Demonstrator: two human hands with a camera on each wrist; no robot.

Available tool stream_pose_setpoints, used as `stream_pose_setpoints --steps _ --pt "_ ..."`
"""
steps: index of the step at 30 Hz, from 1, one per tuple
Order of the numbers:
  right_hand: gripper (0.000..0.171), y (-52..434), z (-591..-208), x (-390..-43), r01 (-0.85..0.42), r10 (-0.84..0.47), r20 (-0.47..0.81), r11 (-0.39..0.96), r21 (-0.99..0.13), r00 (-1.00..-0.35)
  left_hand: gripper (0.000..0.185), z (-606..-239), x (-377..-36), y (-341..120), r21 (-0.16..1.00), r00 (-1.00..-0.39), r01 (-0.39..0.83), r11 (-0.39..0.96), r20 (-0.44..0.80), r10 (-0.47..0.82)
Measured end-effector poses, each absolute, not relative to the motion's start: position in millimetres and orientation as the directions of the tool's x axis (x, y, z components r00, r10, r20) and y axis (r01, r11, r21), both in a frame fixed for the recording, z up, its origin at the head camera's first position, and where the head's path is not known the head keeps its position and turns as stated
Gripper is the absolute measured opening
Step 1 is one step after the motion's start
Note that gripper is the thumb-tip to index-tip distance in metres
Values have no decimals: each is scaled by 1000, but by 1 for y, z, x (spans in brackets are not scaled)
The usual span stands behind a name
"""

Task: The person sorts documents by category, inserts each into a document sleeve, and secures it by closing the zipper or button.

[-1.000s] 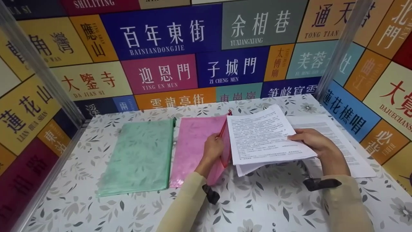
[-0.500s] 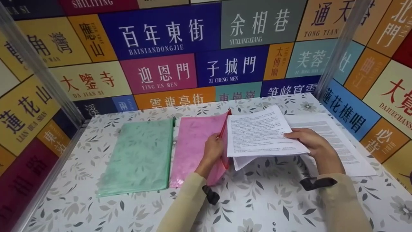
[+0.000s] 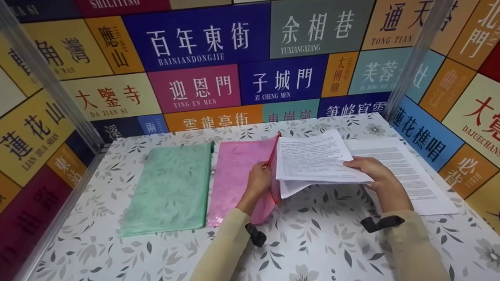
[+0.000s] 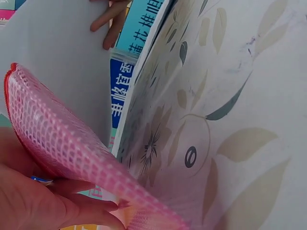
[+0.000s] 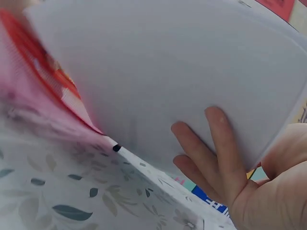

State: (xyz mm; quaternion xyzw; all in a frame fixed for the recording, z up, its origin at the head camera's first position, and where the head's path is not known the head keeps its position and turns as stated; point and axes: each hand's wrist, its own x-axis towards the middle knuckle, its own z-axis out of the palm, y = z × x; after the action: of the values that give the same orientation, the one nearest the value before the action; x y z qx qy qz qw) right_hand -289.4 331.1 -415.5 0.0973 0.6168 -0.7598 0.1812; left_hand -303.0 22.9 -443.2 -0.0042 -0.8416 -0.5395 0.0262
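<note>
Head view: a person has both hands up over a white table (image 3: 332, 234) with leaves and flowers on it. The left hand (image 3: 258, 179) pinches the edge of a pink folder (image 3: 230, 168), right by its red zip (image 3: 272, 154). Most of the pink folder lies to the left of that hand, and the zip edge is lifted up, with a gap along it.

The right hand (image 3: 375, 173) pinches a bunch of papers (image 3: 312, 156). Its thumb is on top and its other fingers are underneath. In the right wrist view, three of those fingers press on the blank back of the papers, a little bit spread. The papers stick out to the left of the right hand, up off the table and tilted. Their far end is right at the zip edge, near the left hand. I cannot tell if that end is inside the folder or just beside it.

A green folder (image 3: 168, 187) lies flat, farther out to the left of the left hand. More sheets (image 3: 414, 183) lie flat on the table behind the right hand and to its right. Past both hands stands a wall (image 3: 195, 89) of bright signs.
</note>
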Motion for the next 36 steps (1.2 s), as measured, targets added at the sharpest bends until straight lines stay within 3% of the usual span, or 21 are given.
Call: stream_pose_setpoints --steps 11,22,36 --pt "63 315 -408 -288 251 -39 -255 93 -964 -966 33 -446 -305 20 899 -1000 14 438 3 25" --pt "61 311 -424 -293 231 49 -227 278 -932 -973 26 -446 -305 15 857 -996 9 515 -39 82" --pt "57 316 -419 -295 187 99 -161 383 -905 -982 27 -443 -310 9 856 -970 -72 512 -180 163"
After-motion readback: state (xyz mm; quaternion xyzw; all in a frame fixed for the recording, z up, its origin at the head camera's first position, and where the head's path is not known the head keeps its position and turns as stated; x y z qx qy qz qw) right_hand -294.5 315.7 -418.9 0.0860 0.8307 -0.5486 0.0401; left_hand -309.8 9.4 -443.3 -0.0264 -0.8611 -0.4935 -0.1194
